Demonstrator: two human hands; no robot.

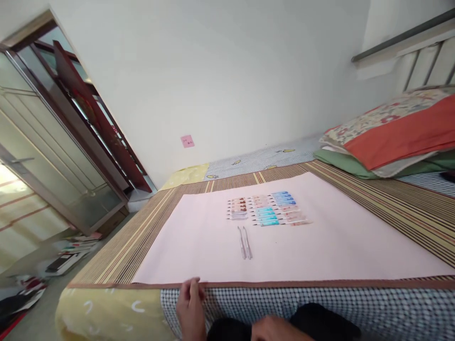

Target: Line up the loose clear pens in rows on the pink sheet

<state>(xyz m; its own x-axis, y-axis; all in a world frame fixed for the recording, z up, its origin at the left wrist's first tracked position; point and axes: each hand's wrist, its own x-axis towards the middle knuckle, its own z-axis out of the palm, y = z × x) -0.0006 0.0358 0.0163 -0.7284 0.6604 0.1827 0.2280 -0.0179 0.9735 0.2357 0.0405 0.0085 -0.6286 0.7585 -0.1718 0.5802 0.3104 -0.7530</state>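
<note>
My left hand (191, 303) is at the near edge of a pale pink sheet (199, 251), its fingers loosely bent and nothing visible in them. Low in the head view, my right hand (272, 329) lies near my dark-clothed legs; the frame edge cuts it off and its fingers are hidden. Two slim pale pens (245, 244) lie side by side on the sheet, apart from both hands. Beyond them, several pen-like items are laid in rows: brown ones (237, 204), turquoise ones (266, 216), blue ones (283, 198) and pale pink ones (294, 215).
The sheet lies on a striped mat (110, 241) over a bed with checked bedding (320, 298). Pillows (394, 128) are stacked at the right. Books and papers (67, 258) lie on the floor at left, near a glass-panelled door (53, 128). A pink note (187, 141) sticks to the wall.
</note>
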